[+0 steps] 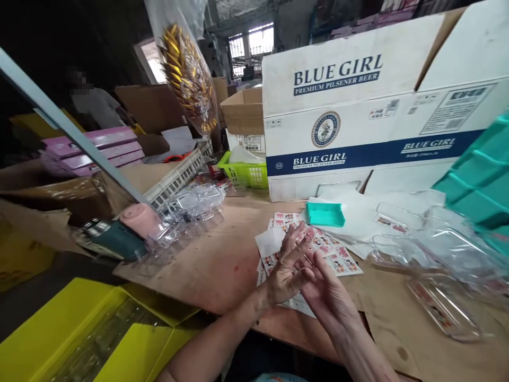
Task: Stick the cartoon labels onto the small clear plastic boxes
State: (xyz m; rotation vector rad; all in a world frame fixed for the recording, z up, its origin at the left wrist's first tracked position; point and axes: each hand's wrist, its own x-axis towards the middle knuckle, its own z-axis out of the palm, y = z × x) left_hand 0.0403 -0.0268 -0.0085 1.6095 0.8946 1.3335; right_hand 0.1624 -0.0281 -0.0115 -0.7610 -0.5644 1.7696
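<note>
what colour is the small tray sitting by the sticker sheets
The small tray is bright turquoise green, best seen in the head view.

Workshop or packing area: wooden worktable (214, 254) with sticker sheets (338, 257), clear plastic cases (443, 305); cardboard cartons (374, 106), stacked pink boxes (95, 151) around; bare, dim walls, bright windows (260, 40) behind.

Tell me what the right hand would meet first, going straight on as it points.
Most likely the left hand, whose fingers lie just ahead of the right hand; whether they already touch is unclear.
</note>
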